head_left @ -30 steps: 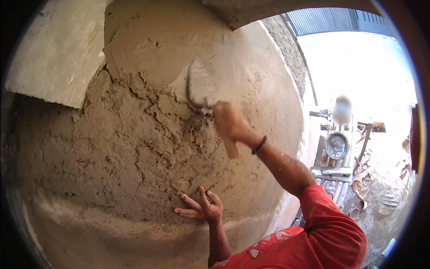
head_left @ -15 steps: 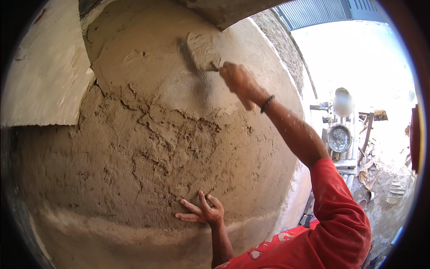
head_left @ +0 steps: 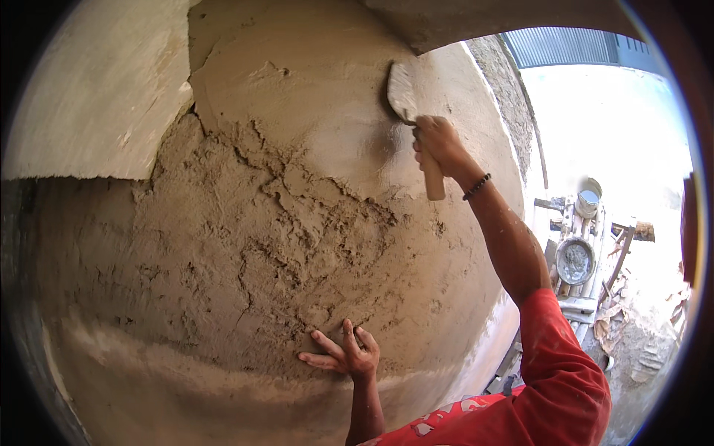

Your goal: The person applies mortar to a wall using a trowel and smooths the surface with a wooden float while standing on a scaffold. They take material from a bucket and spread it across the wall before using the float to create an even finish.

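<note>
My right hand [head_left: 440, 149] grips the wooden handle of a trowel [head_left: 402, 94], whose mortar-smeared blade is tilted on edge against the upper part of a plastered wall [head_left: 349, 149]. A dark bead bracelet circles that wrist. Lower down, my left hand [head_left: 349, 354] rests on the wall with its fingers spread, holding nothing. Above the left hand the mortar [head_left: 297, 230] is rough, cracked and lumpy. Around the trowel the surface looks smooth and damp.
A pale board-like slab [head_left: 97, 97] juts in at the upper left, and a concrete overhang [head_left: 506, 18] at the top. To the right stand a pail [head_left: 588, 198] and a round basin of grey mix [head_left: 575, 261] on a slatted bamboo platform. Farther back is a blue corrugated gate [head_left: 565, 47].
The trowel has swept right along the wall, and its blade has turned from nearly flat to more edge-on. My left hand stays in place. The whole view has shifted slightly.
</note>
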Demonstrator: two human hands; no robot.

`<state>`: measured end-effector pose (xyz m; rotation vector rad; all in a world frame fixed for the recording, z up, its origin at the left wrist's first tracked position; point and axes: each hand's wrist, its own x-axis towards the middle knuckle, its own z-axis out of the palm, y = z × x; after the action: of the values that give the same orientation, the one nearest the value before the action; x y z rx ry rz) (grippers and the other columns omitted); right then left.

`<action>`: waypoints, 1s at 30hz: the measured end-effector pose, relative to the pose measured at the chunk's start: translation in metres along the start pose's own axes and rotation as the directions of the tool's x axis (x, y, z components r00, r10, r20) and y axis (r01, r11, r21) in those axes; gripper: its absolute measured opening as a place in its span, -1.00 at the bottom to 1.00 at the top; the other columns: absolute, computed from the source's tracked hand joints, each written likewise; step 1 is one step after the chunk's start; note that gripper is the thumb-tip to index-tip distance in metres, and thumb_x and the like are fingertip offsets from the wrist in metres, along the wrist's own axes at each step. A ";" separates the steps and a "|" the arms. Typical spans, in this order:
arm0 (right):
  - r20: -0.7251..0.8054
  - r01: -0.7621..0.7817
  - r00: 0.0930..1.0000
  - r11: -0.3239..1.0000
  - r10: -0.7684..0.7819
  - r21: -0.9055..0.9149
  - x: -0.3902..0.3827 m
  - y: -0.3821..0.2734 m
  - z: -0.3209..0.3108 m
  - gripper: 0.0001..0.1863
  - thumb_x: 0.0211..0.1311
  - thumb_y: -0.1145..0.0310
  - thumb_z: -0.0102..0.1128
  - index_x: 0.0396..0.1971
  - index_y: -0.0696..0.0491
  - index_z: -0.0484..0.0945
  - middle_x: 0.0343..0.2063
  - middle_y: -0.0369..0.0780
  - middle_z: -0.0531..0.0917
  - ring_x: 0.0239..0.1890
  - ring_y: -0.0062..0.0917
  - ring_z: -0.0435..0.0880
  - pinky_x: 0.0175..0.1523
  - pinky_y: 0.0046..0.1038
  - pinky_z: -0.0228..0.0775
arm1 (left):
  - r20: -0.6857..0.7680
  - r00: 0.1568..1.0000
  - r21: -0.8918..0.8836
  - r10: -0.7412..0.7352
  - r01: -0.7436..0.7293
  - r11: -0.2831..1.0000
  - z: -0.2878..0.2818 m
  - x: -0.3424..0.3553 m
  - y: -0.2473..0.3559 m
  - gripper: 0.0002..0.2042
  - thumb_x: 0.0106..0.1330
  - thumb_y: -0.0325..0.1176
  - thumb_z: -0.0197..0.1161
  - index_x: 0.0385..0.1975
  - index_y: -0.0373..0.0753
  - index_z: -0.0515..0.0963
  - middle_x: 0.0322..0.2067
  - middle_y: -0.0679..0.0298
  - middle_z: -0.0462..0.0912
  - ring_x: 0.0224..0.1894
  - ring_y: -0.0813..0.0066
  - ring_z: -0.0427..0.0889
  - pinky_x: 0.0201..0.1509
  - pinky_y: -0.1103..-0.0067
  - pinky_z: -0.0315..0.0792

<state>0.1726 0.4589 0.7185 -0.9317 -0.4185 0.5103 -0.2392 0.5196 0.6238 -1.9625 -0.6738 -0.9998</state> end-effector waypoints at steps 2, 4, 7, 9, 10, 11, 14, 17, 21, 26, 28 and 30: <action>0.066 0.060 0.996 0.998 -0.058 -0.031 -0.015 -0.036 0.040 -0.70 0.41 0.14 -0.06 -0.27 0.10 0.41 -0.56 -0.26 0.49 -0.68 -0.59 0.47 -0.67 -0.49 0.41 | 0.000 1.000 0.016 -0.006 0.006 1.000 -0.003 -0.001 -0.005 -0.68 0.36 -0.11 0.08 0.05 0.00 0.53 0.42 -0.11 0.01 0.41 -0.51 -0.37 0.32 -0.29 -0.32; 0.157 0.120 0.982 0.986 -0.101 -0.113 -0.023 -0.060 0.071 -0.69 0.43 0.13 -0.05 -0.15 0.11 0.41 -0.49 -0.26 0.51 -0.61 -0.61 0.50 -0.62 -0.54 0.44 | -0.005 1.000 0.014 -0.007 0.007 1.000 -0.006 0.001 -0.004 -0.68 0.36 -0.12 0.08 0.04 0.00 0.53 0.42 -0.10 0.00 0.41 -0.51 -0.38 0.32 -0.29 -0.32; 0.425 0.615 0.788 0.588 -0.445 -0.526 -0.012 -0.061 0.102 -0.69 0.41 0.20 -0.01 -0.07 0.14 0.41 -0.39 -0.24 0.53 -0.45 -0.55 0.54 -0.39 -0.52 0.49 | -0.001 1.000 -0.010 0.002 -0.002 1.000 -0.006 0.004 0.002 -0.69 0.36 -0.12 0.08 0.04 0.00 0.54 0.42 -0.10 0.00 0.41 -0.51 -0.37 0.32 -0.29 -0.32; 0.559 0.748 0.613 0.183 -0.558 -0.638 -0.030 -0.065 0.124 -0.72 0.36 0.31 0.04 -0.11 0.23 0.41 -0.34 -0.14 0.53 -0.50 -0.47 0.51 -0.43 -0.47 0.46 | 0.003 1.000 0.003 0.004 -0.004 1.000 -0.006 0.004 0.003 -0.68 0.37 -0.12 0.07 0.05 0.00 0.53 0.42 -0.11 0.01 0.41 -0.51 -0.36 0.32 -0.28 -0.32; 0.548 0.758 0.598 0.189 -0.585 -0.624 -0.043 -0.064 0.121 -0.73 0.36 0.30 0.02 -0.13 0.21 0.43 -0.38 -0.18 0.54 -0.53 -0.48 0.50 -0.43 -0.46 0.47 | 0.002 1.000 -0.003 0.006 -0.006 1.000 -0.005 0.004 0.006 -0.68 0.37 -0.12 0.07 0.06 0.00 0.53 0.42 -0.11 0.01 0.41 -0.51 -0.36 0.32 -0.28 -0.32; 0.541 0.778 0.576 0.207 -0.613 -0.593 -0.058 -0.058 0.126 -0.74 0.37 0.29 -0.01 -0.15 0.20 0.44 -0.42 -0.22 0.54 -0.55 -0.50 0.50 -0.44 -0.46 0.47 | 0.008 1.000 0.011 -0.001 0.001 1.000 -0.006 0.002 0.002 -0.67 0.37 -0.11 0.06 0.06 0.00 0.53 0.41 -0.12 0.01 0.41 -0.51 -0.36 0.32 -0.27 -0.32; 0.503 0.812 0.559 0.312 -0.659 -0.493 -0.078 -0.044 0.122 -0.73 0.39 0.27 -0.07 -0.21 0.17 0.49 -0.53 -0.31 0.56 -0.63 -0.55 0.48 -0.47 -0.45 0.47 | 0.008 1.000 0.022 -0.007 0.007 1.000 -0.006 -0.001 -0.001 -0.66 0.38 -0.10 0.05 0.08 0.01 0.53 0.41 -0.13 0.02 0.42 -0.50 -0.35 0.33 -0.26 -0.31; 0.415 0.649 0.759 0.623 -0.501 -0.436 -0.045 -0.021 0.079 -0.71 0.42 0.27 -0.14 -0.24 0.18 0.50 -0.61 -0.33 0.55 -0.71 -0.61 0.43 -0.56 -0.49 0.44 | -0.001 1.000 0.005 0.012 -0.012 1.000 -0.006 0.001 0.004 -0.66 0.39 -0.09 0.04 0.08 0.01 0.53 0.41 -0.13 0.02 0.42 -0.49 -0.34 0.33 -0.25 -0.32; 0.006 0.100 0.993 0.783 -0.122 -0.615 -0.021 0.006 0.027 -0.63 0.44 0.26 -0.22 -0.28 0.22 0.52 -0.52 -0.15 0.60 -0.65 -0.57 0.49 -0.55 -0.48 0.48 | -0.027 1.000 0.033 0.012 -0.011 0.999 -0.008 0.003 0.000 -0.67 0.39 -0.07 0.04 0.05 -0.01 0.54 0.41 -0.12 0.02 0.42 -0.47 -0.32 0.32 -0.26 -0.31; -0.184 -0.194 0.970 0.960 0.158 -0.200 -0.021 0.100 -0.052 -0.67 0.42 0.22 -0.14 -0.41 0.16 0.46 -0.55 -0.22 0.54 -0.56 -0.53 0.58 -0.52 -0.48 0.53 | -0.005 1.000 0.041 0.004 -0.003 0.999 -0.007 0.003 0.003 -0.68 0.39 -0.08 0.05 0.05 -0.01 0.53 0.42 -0.12 0.00 0.42 -0.48 -0.32 0.31 -0.28 -0.29; -0.218 -0.368 0.904 0.929 0.369 0.045 -0.028 0.131 -0.072 -0.70 0.43 0.24 -0.12 -0.41 0.14 0.43 -0.55 -0.24 0.53 -0.52 -0.53 0.60 -0.51 -0.47 0.54 | 0.021 1.000 0.043 0.007 -0.008 0.999 -0.006 0.004 0.004 -0.67 0.38 -0.11 0.06 0.08 0.01 0.50 0.42 -0.15 -0.03 0.40 -0.54 -0.34 0.29 -0.31 -0.30; -0.236 -0.267 0.915 0.929 0.328 0.257 -0.030 0.157 -0.069 -0.70 0.44 0.23 -0.17 -0.39 0.14 0.40 -0.51 -0.24 0.51 -0.58 -0.56 0.53 -0.59 -0.48 0.51 | -0.010 1.000 0.023 0.021 -0.021 1.000 -0.003 0.005 0.005 -0.67 0.39 -0.10 0.06 0.07 0.00 0.50 0.42 -0.14 -0.02 0.41 -0.52 -0.34 0.29 -0.30 -0.30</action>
<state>0.1500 0.4746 0.5472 -0.8394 0.0384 0.6809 -0.2345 0.5153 0.6267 -1.9396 -0.6550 -0.9852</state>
